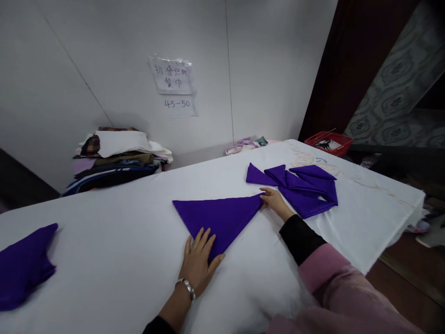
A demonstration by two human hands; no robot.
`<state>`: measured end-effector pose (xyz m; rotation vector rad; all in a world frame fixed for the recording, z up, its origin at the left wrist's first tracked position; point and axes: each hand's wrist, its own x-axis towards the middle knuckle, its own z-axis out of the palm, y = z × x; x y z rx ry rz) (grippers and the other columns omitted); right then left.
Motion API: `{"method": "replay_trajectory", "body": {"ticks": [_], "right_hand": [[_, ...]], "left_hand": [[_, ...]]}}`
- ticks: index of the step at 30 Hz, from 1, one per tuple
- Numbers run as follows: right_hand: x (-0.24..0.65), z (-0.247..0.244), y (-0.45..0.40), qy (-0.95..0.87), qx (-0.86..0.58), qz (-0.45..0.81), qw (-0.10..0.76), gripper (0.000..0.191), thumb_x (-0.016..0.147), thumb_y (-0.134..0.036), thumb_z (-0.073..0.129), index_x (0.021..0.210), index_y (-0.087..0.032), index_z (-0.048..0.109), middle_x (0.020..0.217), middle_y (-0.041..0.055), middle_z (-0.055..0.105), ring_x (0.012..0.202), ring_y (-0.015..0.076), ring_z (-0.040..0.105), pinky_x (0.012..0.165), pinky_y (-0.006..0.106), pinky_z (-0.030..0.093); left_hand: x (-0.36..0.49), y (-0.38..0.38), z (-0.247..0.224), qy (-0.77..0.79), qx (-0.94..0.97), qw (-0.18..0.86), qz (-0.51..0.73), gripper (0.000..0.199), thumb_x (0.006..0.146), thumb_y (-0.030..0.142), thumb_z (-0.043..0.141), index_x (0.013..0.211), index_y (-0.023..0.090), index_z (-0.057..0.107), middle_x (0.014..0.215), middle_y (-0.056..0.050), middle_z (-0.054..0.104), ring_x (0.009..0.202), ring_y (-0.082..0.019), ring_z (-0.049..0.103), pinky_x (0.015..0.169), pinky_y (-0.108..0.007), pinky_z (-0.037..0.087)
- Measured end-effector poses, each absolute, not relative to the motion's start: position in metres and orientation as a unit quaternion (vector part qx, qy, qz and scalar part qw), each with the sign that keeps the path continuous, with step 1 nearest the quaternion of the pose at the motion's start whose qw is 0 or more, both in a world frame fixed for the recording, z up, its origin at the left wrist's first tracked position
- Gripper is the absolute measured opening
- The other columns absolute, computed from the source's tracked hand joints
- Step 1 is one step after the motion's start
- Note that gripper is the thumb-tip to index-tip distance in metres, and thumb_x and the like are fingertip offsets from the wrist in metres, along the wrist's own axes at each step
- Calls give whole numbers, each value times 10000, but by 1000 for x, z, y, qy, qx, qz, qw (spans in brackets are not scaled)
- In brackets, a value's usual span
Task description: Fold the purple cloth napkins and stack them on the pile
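Observation:
A purple cloth napkin (pixel 219 218) lies folded into a triangle on the white-covered table, its long edge away from me and its point towards me. My left hand (pixel 200 260) rests open near that point, fingers spread, partly on the cloth. At the triangle's right corner, my right hand (pixel 273 200) pinches the fabric between thumb and fingers. Just beyond my right hand lie several folded purple napkins (pixel 306 202), overlapping one another. More purple cloth (pixel 24 269) sits loosely bunched at the table's left, cut off by the view.
A stack of folded clothes (pixel 121 157) stands against the wall behind the table (pixel 114 241). Crumpled pale fabric (pixel 243 146) lies at the back edge. A red basket (pixel 328 143) is at the far right corner. Paper signs (pixel 175 86) hang on the wall.

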<state>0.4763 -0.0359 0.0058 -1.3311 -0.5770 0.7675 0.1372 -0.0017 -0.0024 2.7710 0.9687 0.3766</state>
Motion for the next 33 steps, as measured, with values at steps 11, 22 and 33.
{"method": "replay_trajectory", "body": {"ticks": [11,22,33], "right_hand": [[489,-7,-33,-297,-629,208,688,325,543,-106,664,859,-179,694,632,-61,587,586,109,485,599,229,395],[494,-7,-32,-326,-656,161,661,322,562,-146,664,881,-184,681,743,-22,637,664,124,548,664,251,440],[505,-15,-33,-365,-730,82,572,339,561,-129,615,892,-172,676,815,19,641,680,148,533,728,298,447]], "left_hand": [[140,-6,-8,304,939,90,134,520,853,499,424,1297,230,454,1392,-82,427,1322,-274,303,1090,-550,153],[141,-9,-8,309,938,100,122,527,859,504,405,1301,220,448,1392,-80,427,1322,-269,302,1092,-533,162],[143,-10,-5,312,941,86,94,550,873,513,368,1308,184,435,1406,-83,405,1335,-261,276,1088,-525,189]]}}
